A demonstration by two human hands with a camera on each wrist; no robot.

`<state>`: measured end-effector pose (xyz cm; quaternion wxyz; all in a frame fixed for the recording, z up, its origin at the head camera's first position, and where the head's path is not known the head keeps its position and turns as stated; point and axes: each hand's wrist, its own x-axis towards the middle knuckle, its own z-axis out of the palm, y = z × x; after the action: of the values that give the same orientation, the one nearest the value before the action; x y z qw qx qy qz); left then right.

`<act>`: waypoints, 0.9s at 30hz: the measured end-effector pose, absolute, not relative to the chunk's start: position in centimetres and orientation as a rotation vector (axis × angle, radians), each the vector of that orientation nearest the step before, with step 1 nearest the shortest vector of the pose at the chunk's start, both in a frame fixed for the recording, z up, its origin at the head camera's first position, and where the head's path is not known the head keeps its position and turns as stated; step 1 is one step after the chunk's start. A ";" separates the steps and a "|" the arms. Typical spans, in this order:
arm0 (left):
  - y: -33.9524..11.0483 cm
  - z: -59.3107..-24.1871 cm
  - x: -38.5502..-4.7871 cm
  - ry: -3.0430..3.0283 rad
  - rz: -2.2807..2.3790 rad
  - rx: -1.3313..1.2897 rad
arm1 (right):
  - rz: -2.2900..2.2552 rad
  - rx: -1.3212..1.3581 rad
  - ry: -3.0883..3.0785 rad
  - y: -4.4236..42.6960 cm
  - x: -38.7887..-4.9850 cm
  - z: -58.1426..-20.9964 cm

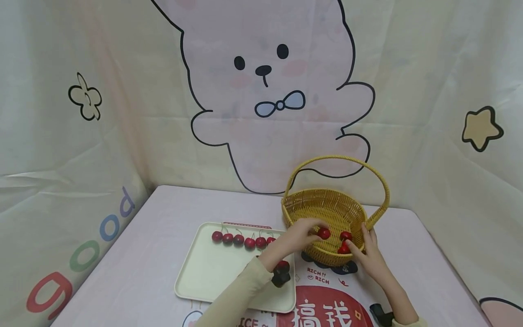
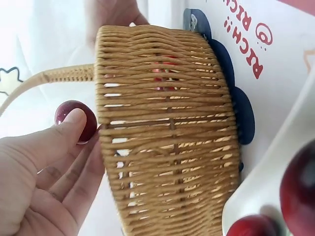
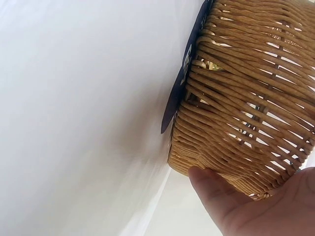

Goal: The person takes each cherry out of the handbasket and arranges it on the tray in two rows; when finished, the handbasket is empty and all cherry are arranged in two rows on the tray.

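My left hand (image 1: 304, 234) is over the near left side of the yellow wicker basket (image 1: 298, 202). Thumb and fingers pinch a dark red cherry (image 2: 76, 121) just above the rim. At the basket's right side, my right hand (image 1: 372, 259) holds the rim, with the thumb over the near edge and the fingers on the outer wall. In the right wrist view part of that hand (image 3: 246, 206) lies against the weave. Two cherries (image 1: 345, 235) are visible inside the basket, near the right hand. The basket's handle (image 1: 335, 157) arches above it.
A cream tray (image 1: 212, 277) lies left of the basket, with a row of several cherries (image 1: 239, 240) along its far edge. More dark cherries (image 1: 282, 266) sit at its right side, partly behind the left wrist. A printed mat (image 1: 327, 309) lies in front.
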<state>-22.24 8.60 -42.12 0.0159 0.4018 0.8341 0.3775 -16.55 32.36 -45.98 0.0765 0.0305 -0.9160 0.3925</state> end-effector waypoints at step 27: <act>2.1 -42.4 -20.4 2.391 1.479 1.097 | 1.173 0.075 -2.748 32.4 -16.5 -46.1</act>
<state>-20.39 2.13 -42.38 0.0617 0.3628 0.7907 0.4892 -16.53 32.38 -46.09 0.0762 0.0251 -0.9167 0.3914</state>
